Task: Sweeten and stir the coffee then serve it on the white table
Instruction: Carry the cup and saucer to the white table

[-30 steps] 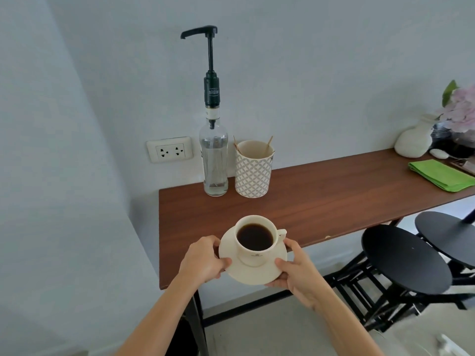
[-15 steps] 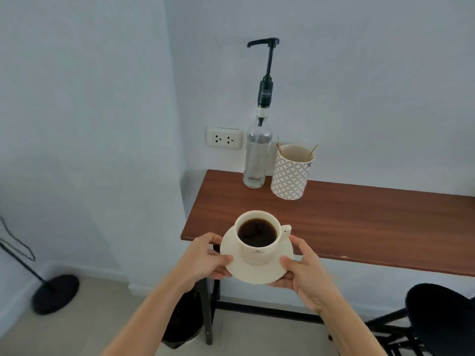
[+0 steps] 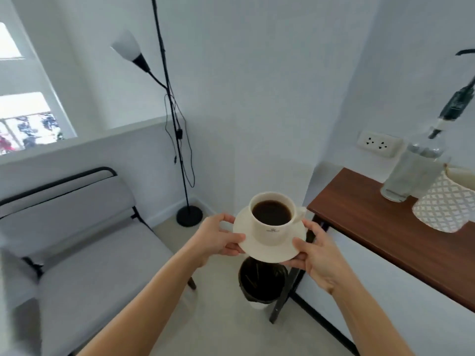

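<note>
A cream cup full of dark coffee stands on a cream saucer, held in the air left of the wooden counter. My left hand grips the saucer's left rim and my right hand grips its right rim from below. The cup's handle points right. On the counter at the far right stand the clear syrup pump bottle and a patterned white holder of stirrers. No white table is in view.
A black bin sits on the floor right under the saucer, beside the counter's black leg. A grey sofa fills the left. A black floor lamp stands in the corner. A wall socket is above the counter.
My view has swung left, away from the counter. The cup and saucer, still in both hands, have left the counter edge and now hang over the floor and bin.
</note>
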`<move>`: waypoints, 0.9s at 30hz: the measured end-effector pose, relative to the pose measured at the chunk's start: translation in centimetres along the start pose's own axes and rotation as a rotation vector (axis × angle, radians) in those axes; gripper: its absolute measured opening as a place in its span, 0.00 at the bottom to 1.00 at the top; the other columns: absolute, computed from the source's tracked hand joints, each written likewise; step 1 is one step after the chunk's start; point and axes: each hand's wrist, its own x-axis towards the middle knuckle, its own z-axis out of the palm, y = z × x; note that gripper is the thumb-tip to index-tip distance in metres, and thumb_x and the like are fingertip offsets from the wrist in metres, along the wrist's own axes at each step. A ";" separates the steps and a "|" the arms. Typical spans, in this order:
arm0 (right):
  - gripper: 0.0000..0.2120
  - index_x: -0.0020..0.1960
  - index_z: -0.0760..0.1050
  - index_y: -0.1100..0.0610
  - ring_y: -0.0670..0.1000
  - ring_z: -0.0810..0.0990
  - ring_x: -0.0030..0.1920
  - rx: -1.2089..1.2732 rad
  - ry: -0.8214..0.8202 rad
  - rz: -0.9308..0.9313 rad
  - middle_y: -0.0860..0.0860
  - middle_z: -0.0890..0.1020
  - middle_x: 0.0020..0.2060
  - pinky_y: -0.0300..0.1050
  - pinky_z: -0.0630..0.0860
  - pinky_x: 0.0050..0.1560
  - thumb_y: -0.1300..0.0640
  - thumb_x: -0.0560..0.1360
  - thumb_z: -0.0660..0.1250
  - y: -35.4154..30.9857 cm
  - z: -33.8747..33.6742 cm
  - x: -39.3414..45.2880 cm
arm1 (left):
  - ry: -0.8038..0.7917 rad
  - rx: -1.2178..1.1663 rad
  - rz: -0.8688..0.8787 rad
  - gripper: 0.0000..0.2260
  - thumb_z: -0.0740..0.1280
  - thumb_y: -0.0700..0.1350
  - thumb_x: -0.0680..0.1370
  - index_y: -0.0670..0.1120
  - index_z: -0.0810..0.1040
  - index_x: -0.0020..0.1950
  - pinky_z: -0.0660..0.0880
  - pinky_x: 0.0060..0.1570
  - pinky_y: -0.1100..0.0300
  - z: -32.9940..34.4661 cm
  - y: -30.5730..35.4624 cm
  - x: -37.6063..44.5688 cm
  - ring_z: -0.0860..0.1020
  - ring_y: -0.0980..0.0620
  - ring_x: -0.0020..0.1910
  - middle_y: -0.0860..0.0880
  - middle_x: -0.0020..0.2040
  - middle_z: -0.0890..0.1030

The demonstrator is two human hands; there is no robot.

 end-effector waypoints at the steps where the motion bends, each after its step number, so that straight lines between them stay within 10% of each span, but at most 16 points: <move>1: 0.21 0.66 0.68 0.49 0.61 0.86 0.46 -0.011 -0.041 0.008 0.61 0.80 0.56 0.54 0.86 0.36 0.70 0.81 0.59 0.2 1.9 -0.1 | 0.039 -0.020 -0.006 0.18 0.74 0.37 0.74 0.43 0.73 0.62 0.82 0.35 0.60 -1.7 -0.6 -1.2 0.86 0.50 0.35 0.41 0.40 0.87; 27: 0.23 0.72 0.63 0.52 0.59 0.86 0.38 -0.349 -0.835 0.221 0.61 0.81 0.48 0.52 0.86 0.33 0.69 0.82 0.58 21.2 59.0 -14.5 | 0.880 -0.368 -0.157 0.17 0.73 0.35 0.74 0.42 0.74 0.61 0.83 0.36 0.62 -45.4 -25.9 -39.9 0.85 0.48 0.36 0.37 0.46 0.85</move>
